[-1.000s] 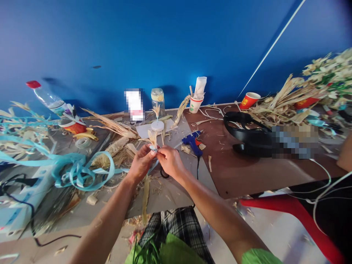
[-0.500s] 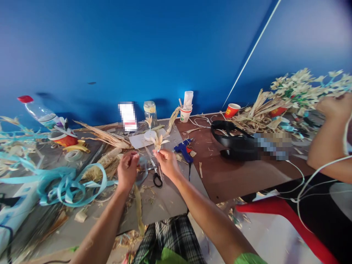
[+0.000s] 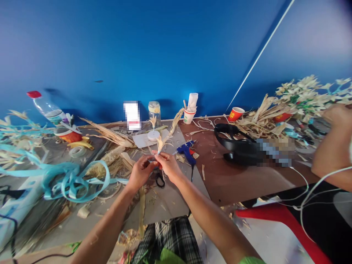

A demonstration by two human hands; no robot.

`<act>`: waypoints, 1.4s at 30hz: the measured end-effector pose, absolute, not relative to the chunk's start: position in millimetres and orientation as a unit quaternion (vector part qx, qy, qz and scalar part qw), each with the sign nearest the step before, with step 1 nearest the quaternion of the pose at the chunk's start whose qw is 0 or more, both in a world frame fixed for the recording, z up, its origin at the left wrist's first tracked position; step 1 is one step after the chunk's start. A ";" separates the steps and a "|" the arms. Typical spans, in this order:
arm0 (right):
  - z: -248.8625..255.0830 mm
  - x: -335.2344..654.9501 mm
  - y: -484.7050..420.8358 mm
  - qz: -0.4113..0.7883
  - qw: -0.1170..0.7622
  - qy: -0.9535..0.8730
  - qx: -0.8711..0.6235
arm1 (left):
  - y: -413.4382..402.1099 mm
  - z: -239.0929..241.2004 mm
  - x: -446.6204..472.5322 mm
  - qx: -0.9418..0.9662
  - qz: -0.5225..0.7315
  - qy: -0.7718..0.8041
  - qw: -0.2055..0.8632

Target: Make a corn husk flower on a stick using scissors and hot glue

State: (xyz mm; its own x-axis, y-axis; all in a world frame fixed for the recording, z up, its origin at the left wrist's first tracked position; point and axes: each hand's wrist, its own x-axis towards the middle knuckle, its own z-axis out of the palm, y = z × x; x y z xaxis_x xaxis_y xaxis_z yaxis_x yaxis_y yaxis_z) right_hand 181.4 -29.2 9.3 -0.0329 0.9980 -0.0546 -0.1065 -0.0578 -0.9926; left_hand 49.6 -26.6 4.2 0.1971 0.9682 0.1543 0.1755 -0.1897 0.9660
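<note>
My right hand [image 3: 169,165] is closed in a pinch on the base of a pale dried-husk flower [image 3: 160,142], its petals pointing up. My left hand [image 3: 141,170] meets it at the flower's base, fingers pinched; what lies between them is hidden. A bit of light blue shows just under the petals. Below the hands lies a pair of scissors [image 3: 160,180] with black handles, partly covered. Behind them, a small husk flower [image 3: 153,123] stands upright on a round white base [image 3: 153,135]. A blue glue gun [image 3: 188,151] rests right of my right hand.
Light blue ribbon [image 3: 74,183] lies in loops at left, near a tilted bottle [image 3: 48,108]. Dried husks [image 3: 110,134] lie behind it. A black headset-like strap [image 3: 233,145], a red cup [image 3: 235,114] and white cables are at right. Another person's arm [image 3: 331,146] reaches in there.
My left hand has moved right and come together with my right hand at the flower's base. The whole view has shifted slightly.
</note>
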 end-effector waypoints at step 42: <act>47.6 221.0 12.7 0.492 0.602 -0.407 -0.479 | -22.4 -4.8 40.4 0.629 0.436 0.520 0.379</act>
